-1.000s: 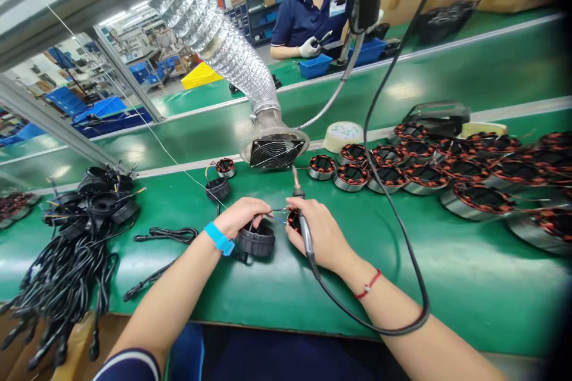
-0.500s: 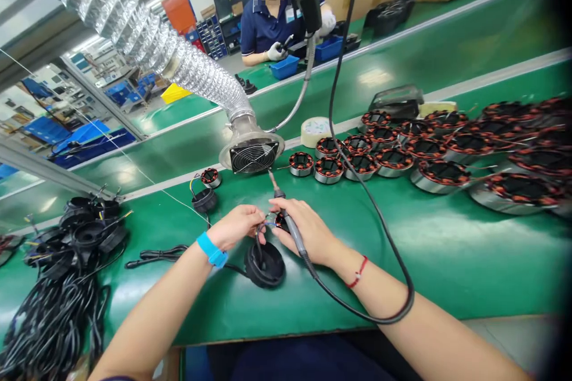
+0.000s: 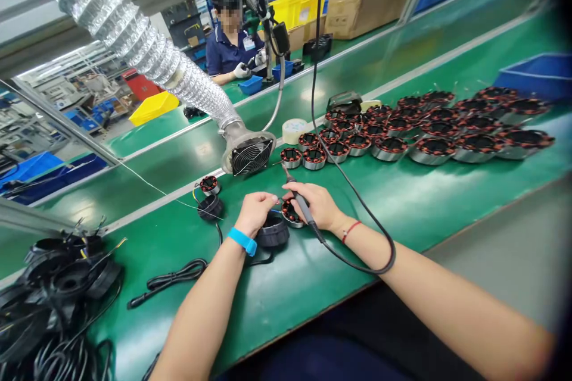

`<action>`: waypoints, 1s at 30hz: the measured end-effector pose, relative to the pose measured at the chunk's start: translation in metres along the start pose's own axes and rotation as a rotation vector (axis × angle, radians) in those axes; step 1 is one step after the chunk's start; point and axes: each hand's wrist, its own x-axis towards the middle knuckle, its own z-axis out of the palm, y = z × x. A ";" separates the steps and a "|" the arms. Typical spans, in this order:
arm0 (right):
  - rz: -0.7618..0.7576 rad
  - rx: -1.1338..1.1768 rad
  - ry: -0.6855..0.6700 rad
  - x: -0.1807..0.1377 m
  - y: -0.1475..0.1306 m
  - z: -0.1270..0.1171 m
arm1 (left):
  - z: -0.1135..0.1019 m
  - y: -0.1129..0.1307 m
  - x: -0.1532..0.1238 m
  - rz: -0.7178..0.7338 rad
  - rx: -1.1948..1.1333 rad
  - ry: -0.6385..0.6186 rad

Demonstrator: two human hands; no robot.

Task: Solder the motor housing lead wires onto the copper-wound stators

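My right hand (image 3: 320, 205) is closed around a soldering iron (image 3: 304, 209), its tip pointing up and away toward the fan. Beneath that hand a stator (image 3: 294, 222) with copper-coloured windings rests on the green bench, partly hidden by the fingers. With finger and thumb my left hand (image 3: 255, 212) pinches a thin wire whose end I cannot make out. A blue lead shows just below the pinch, by the stator. Under the left hand sits a round black motor cover (image 3: 274, 233) with a cable. The iron's cord (image 3: 357, 266) loops over my right forearm.
Several stators (image 3: 388, 147) stand in rows at the back right. Black covers with cables (image 3: 67, 277) are heaped at the left. A fume extractor fan (image 3: 250, 156) hangs ahead, beside a tape roll (image 3: 294, 130). A hanging cable (image 3: 333, 158) crosses the right side. A co-worker (image 3: 230, 50) sits opposite.
The view has swung, shifting the bench. My hands have come lower over the stator, which now shows on the bench beside the cover. The iron stays in my right hand.
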 end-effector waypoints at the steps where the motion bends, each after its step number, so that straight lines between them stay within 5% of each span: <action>1: 0.000 -0.018 0.007 -0.001 0.000 0.000 | 0.000 -0.001 0.000 -0.006 -0.008 -0.016; 13: -0.012 -0.015 0.042 -0.001 -0.014 -0.004 | -0.029 0.021 -0.023 -0.211 -0.207 -0.304; 21: 0.076 0.224 -0.087 0.003 -0.023 -0.002 | -0.027 0.012 -0.048 -0.148 -0.298 -0.201; 30: 0.161 0.313 0.001 0.000 -0.026 -0.004 | -0.005 0.018 -0.071 -0.053 0.180 -0.018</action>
